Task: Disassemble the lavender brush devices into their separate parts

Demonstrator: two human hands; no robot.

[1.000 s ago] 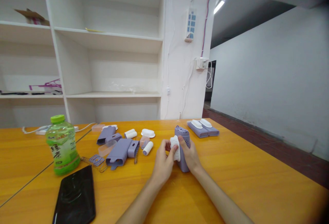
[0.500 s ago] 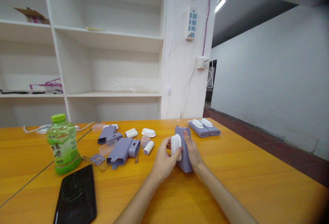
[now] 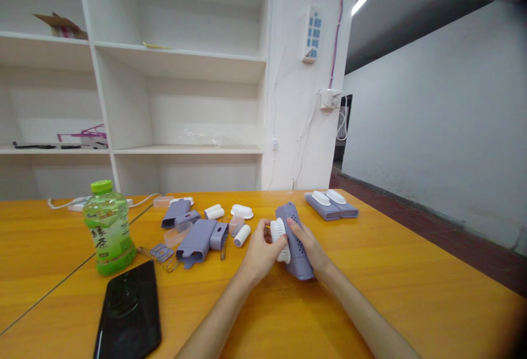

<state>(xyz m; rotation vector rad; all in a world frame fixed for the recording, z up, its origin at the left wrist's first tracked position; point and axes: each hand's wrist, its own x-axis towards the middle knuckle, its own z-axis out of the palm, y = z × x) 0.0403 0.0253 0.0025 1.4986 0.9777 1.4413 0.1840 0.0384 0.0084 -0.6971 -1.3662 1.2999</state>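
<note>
My left hand [image 3: 262, 249] is closed round a white oval brush [image 3: 280, 238], its ribbed edge turned toward the purple part. My right hand [image 3: 312, 246] grips a purple plastic case [image 3: 295, 249] with rows of small holes in its face. The case is tilted, and the brush sits against its left side; whether the two are joined I cannot tell. Farther back on the right lie two purple cases [image 3: 329, 213], each with a white brush [image 3: 335, 197] on top.
Left of my hands are purple housings [image 3: 195, 242], white rollers [image 3: 242, 235], another white brush [image 3: 241, 212], clear covers [image 3: 178, 234] and metal springs [image 3: 168, 263]. A green bottle [image 3: 107, 233] and a black tablet [image 3: 129, 312] stand and lie farther left on the wooden table [image 3: 370, 304].
The purple case has turned and leans more to the left, so its holed face shows now. Both hands keep their hold. The whole view has shifted slightly.
</note>
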